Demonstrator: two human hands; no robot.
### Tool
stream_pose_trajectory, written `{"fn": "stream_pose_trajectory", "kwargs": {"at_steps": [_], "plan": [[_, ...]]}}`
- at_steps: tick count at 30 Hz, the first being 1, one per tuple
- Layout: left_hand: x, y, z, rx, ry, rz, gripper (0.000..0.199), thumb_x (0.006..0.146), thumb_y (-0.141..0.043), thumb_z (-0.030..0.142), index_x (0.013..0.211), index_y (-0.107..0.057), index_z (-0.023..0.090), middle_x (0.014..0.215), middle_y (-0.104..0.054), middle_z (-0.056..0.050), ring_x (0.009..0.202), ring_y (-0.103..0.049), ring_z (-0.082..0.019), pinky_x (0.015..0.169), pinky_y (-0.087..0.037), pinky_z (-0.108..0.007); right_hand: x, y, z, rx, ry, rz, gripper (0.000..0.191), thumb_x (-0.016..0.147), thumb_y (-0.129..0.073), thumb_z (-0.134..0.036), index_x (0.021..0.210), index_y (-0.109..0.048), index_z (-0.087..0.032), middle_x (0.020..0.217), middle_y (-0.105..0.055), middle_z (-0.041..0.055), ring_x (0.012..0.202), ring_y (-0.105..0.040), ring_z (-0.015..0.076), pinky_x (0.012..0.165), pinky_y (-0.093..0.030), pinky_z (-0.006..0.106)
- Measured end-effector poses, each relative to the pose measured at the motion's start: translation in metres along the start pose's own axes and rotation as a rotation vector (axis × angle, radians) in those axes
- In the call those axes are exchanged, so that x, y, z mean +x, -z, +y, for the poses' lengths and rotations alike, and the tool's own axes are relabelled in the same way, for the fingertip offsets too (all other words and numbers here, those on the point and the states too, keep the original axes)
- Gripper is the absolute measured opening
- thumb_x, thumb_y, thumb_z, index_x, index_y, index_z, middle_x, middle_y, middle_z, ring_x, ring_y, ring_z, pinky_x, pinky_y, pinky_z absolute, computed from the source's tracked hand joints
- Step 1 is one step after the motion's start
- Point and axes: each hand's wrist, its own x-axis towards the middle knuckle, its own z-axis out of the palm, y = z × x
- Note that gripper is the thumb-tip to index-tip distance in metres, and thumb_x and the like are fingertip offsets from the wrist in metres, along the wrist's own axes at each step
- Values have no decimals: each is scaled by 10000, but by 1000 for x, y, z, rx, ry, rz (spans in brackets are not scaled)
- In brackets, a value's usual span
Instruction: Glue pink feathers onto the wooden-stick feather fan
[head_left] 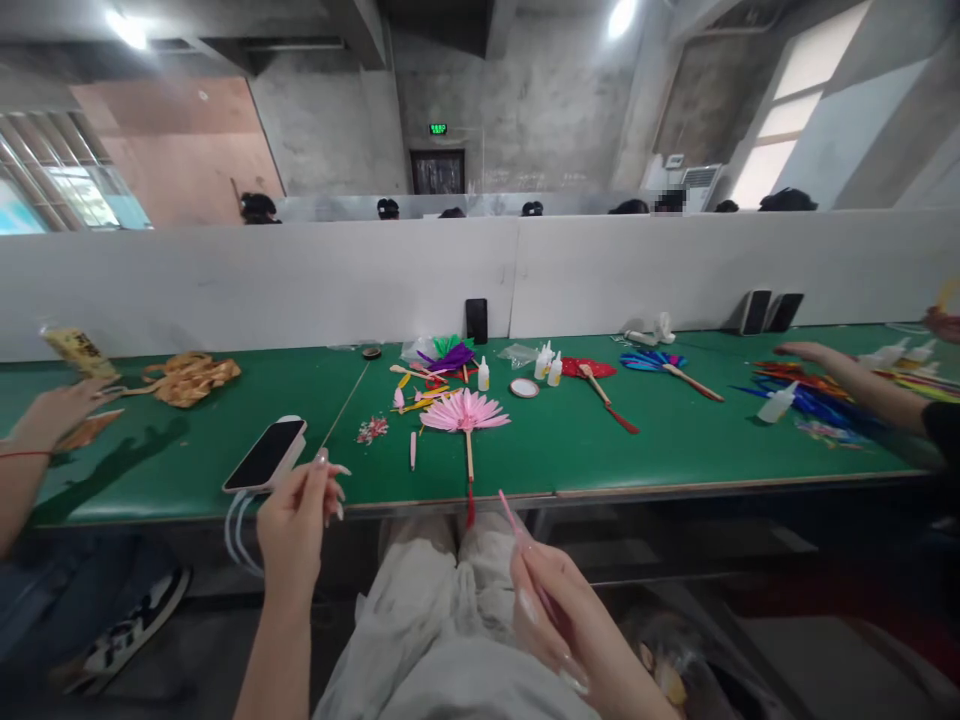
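Green table (675, 450). Beyond and between the fingers, a pink fan (466, 412) looks largely filled in; one loose piece (412, 452) lies unattached beside it. Right hand (566, 615) grips a pink strip (507, 510); left hand (291, 520) pinches a thin thread (346, 394).

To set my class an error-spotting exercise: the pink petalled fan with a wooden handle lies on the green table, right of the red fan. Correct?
Wrong side: the head view shows the pink fan left of the red fan, on the green table.
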Motion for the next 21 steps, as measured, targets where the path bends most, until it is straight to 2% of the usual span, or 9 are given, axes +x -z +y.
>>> {"fn": "stream_pose_trajectory", "kwargs": {"at_steps": [2,5,9,12,14,16,18,19,21], "plan": [[3,-1,-18,78,50,-49,304,726,-607,450,774,-641,152,576,-570,13,423,-457,-84,366,-337,-185,2,1,2,-57,-20,27,396,875,-513,-471,611,-484,-177,322,-284,-111,266,-176,30,311,-161,161],[27,-8,-45,247,29,-147,319,703,-606,453,812,-623,155,641,-631,-12,462,-521,-113,407,-397,-207,4,11,5,-219,-91,41,432,847,-496,-557,636,-497,-180,311,-306,-109,253,-182,36,302,-127,176],[74,-27,-73,532,-35,-253,303,770,-489,430,830,-618,162,706,-672,-38,537,-596,-154,555,-474,-260,15,30,-4,-658,-141,37,502,855,-401,-622,718,-564,-167,321,-338,-93,259,-216,53,316,-138,192],[104,-45,-82,652,-87,-268,218,726,-531,336,755,-659,161,760,-662,-93,695,-618,-232,674,-470,-335,34,43,-16,-1069,-29,70,448,895,-391,-546,782,-597,-164,422,-387,-68,358,-312,69,384,-199,191],[115,-60,-80,693,-154,-278,241,729,-522,296,814,-687,142,873,-644,-147,871,-592,-288,783,-442,-393,52,51,-24,-1279,46,90,380,898,-427,-489,784,-598,-169,506,-445,-43,447,-366,84,427,-220,194],[114,-77,-72,692,-222,-334,308,768,-486,298,930,-690,134,948,-627,-159,967,-556,-293,852,-413,-411,74,59,-33,-1412,45,86,355,891,-449,-471,768,-599,-173,513,-462,-37,469,-369,91,439,-219,198],[101,-96,-59,648,-277,-488,324,808,-450,339,950,-691,175,915,-647,-103,906,-577,-239,822,-439,-349,99,66,-42,-1512,59,74,371,872,-485,-472,690,-601,-171,499,-475,-31,471,-383,92,451,-235,202],[90,-104,-53,600,-310,-628,325,832,-424,360,918,-694,200,893,-663,-64,874,-587,-205,810,-447,-306,112,69,-46,-1557,85,67,373,854,-520,-466,646,-601,-167,497,-487,-25,477,-403,94,460,-250,204],[68,-120,-41,442,-369,-1043,385,883,-357,387,858,-681,181,900,-677,-51,858,-586,-182,814,-437,-278,138,74,-54,-1602,79,33,359,830,-564,-438,602,-601,-163,463,-486,-27,453,-438,94,464,-279,205]]}}
